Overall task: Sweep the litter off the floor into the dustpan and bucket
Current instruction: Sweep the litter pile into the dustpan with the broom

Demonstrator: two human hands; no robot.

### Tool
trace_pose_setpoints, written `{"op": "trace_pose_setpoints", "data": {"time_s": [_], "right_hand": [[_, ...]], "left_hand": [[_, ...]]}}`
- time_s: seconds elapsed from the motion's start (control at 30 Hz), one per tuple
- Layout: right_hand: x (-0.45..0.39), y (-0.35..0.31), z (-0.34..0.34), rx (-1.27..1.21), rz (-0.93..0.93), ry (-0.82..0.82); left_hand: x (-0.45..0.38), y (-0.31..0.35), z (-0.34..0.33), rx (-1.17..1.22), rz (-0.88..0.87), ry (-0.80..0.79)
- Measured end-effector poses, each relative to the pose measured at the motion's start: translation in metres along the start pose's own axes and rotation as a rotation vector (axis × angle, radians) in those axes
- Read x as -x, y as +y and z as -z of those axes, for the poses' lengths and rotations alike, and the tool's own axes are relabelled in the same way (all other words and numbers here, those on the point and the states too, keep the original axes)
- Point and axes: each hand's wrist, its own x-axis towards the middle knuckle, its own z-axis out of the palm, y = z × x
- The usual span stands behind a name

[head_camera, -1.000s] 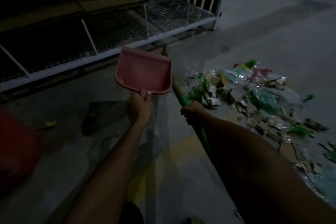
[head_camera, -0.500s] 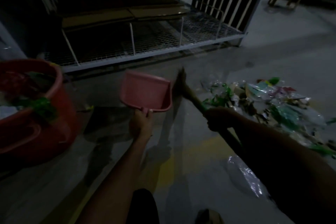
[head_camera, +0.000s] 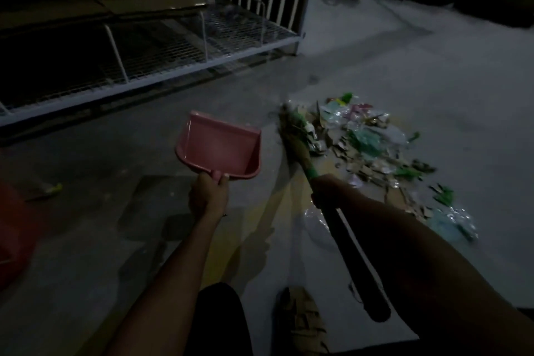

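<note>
My left hand [head_camera: 208, 196] grips the short handle of an empty pink dustpan [head_camera: 219, 149], held above the floor with its mouth facing away from me. My right hand [head_camera: 326, 189] grips the green handle of a straw broom [head_camera: 297, 141]. The bristles touch the left edge of a litter pile [head_camera: 372, 147] of plastic wrappers, green scraps and cardboard bits spread over the grey floor to the right. A slice of the red bucket [head_camera: 13, 228] shows at the left edge.
A white wire-mesh rack [head_camera: 161, 66] stands low along the back left. One green scrap [head_camera: 55, 188] lies near the bucket, and a clear plastic sheet [head_camera: 316, 222] lies under my right forearm. My sandalled foot [head_camera: 303, 321] is at the bottom centre. Open floor stretches beyond the pile.
The view swung right, so most of the red bucket left the frame. The broom head moved from beside the dustpan to the litter pile's left edge. Both grips are unchanged.
</note>
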Motion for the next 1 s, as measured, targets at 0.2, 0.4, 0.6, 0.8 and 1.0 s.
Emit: {"op": "trace_pose_setpoints", "data": {"time_s": [0.2,0.4,0.6,0.8,1.0], "right_hand": [[0.017,0.042,0.037,-0.168,-0.075,0.147],[0.008,0.011,0.052,-0.244,0.015,0.209],[-0.014,-0.071,0.038,-0.348,0.018,0.118],[0.058,-0.158,0.061,-0.351,-0.083,0.090],[0.201,-0.242,0.121,-0.372,-0.212,-0.072]], "left_hand": [[0.026,0.036,-0.035,-0.055,-0.097,-0.132],[0.033,0.064,-0.061,-0.066,-0.152,-0.189],[0.006,0.095,-0.057,-0.061,-0.121,-0.145],[0.015,0.173,0.026,-0.027,-0.016,-0.130],[0.069,0.273,0.171,-0.026,-0.004,-0.199]]}}
